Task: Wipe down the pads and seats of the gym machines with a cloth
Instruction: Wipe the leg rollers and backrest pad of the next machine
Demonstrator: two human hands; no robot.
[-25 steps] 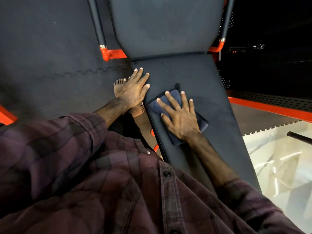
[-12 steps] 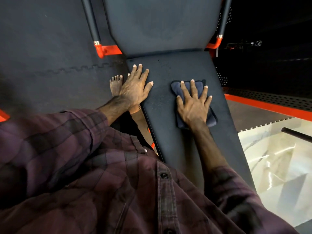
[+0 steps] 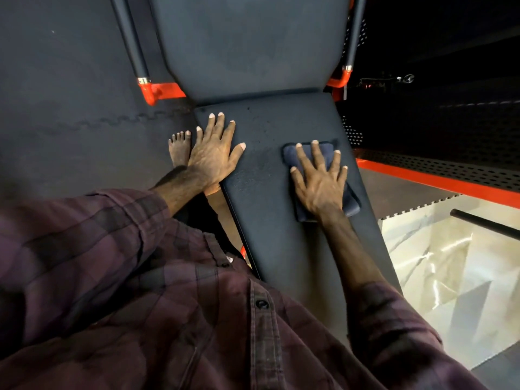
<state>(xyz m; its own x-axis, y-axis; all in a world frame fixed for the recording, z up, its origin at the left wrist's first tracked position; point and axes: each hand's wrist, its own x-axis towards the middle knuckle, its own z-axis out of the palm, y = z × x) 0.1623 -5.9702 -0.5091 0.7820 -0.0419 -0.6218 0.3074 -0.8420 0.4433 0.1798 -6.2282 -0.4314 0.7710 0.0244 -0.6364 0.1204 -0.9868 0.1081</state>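
Note:
A black padded seat [image 3: 270,220] of a gym machine runs from the middle toward me, with its black back pad [image 3: 247,43] rising behind it. A folded dark blue cloth [image 3: 327,153] lies on the seat near its right edge. My right hand [image 3: 319,181] presses flat on the cloth, fingers spread and straight. My left hand [image 3: 213,153] rests flat on the seat's left edge, fingers straight, holding nothing.
Red frame tubes with black bars [image 3: 146,85] stand on both sides of the back pad. A bare foot [image 3: 180,149] stands on the dark rubber floor mat [image 3: 70,94] left of the seat. A perforated black-and-red platform [image 3: 439,175] and a pale marbled floor [image 3: 450,271] lie to the right.
My right hand has slid the cloth from the seat's left-middle part across to its right edge. My left hand stays on the seat's left edge.

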